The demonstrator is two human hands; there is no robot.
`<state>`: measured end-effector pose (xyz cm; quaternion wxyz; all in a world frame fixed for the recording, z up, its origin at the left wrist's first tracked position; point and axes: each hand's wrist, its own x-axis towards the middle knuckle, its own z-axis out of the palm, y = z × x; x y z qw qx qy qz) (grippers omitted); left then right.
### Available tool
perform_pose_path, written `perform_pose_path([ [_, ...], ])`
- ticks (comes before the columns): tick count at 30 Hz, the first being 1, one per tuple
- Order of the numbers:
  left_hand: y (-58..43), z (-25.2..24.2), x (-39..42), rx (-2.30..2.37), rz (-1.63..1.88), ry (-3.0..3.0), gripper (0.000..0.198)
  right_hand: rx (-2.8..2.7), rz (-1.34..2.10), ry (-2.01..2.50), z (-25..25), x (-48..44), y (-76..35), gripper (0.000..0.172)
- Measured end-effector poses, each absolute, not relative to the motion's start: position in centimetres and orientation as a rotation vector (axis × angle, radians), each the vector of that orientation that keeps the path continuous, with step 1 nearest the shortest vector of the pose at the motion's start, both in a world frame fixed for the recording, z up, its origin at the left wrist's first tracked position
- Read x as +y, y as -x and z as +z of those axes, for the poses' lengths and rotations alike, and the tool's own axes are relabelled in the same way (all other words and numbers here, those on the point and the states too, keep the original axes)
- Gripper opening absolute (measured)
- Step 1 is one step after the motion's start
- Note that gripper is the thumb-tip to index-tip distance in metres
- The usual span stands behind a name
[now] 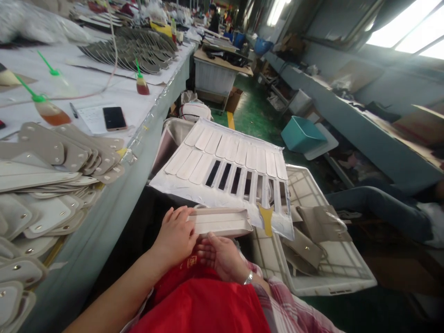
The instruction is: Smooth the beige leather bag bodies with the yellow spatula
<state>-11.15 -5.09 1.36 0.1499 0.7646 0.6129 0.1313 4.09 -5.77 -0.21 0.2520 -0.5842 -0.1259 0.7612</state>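
your left hand (pixel 179 231) grips the left end of the beige piece (pixel 222 222), by the near edge of the white board (pixel 183 188); your right hand (pixel 225 258), half open, touches the piece's lower side, its hold unclear.

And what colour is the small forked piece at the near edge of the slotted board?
Yellow; the forked piece shows best in the head view.
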Motion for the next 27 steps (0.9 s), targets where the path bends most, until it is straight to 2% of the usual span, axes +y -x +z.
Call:
perform_pose_path([
  [27,16.1,0.5,-5.6,1.456,0.552,-2.145,0.014,-0.335,2.224,1.593,-0.3,-6.0,0.8,0.032],
])
